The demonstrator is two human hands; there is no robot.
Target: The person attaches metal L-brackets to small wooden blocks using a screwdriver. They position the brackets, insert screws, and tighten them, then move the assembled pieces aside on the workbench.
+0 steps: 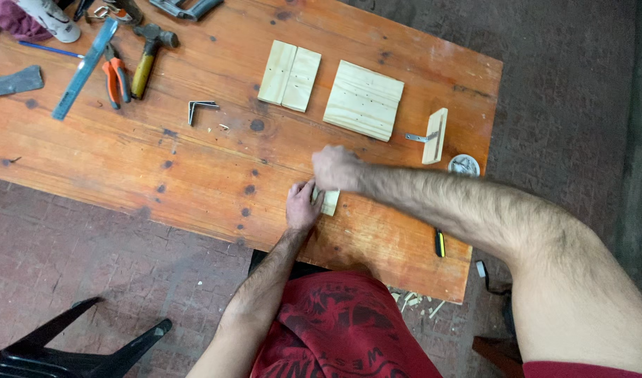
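On the orange wooden table (pixel 195 161) my left hand (pixel 302 204) and my right hand (pixel 337 168) meet over a small pale wood block (pixel 330 202) near the front edge. The left hand presses against the block's left side. The right hand is closed above it, fingers curled down onto its top; whatever those fingers pinch is hidden. Most of the block is covered by the two hands.
Two pale boards (pixel 290 75) and a square panel (pixel 364 99) lie at the back. A wood strip with a metal bracket (pixel 433 136), a round tin (pixel 464 166), a loose bracket (pixel 201 108), pliers (pixel 115 80), hammer (pixel 147 57), ruler (pixel 86 68) and black-yellow tool (pixel 440 243) lie around. A black chair (pixel 76 346) stands lower left.
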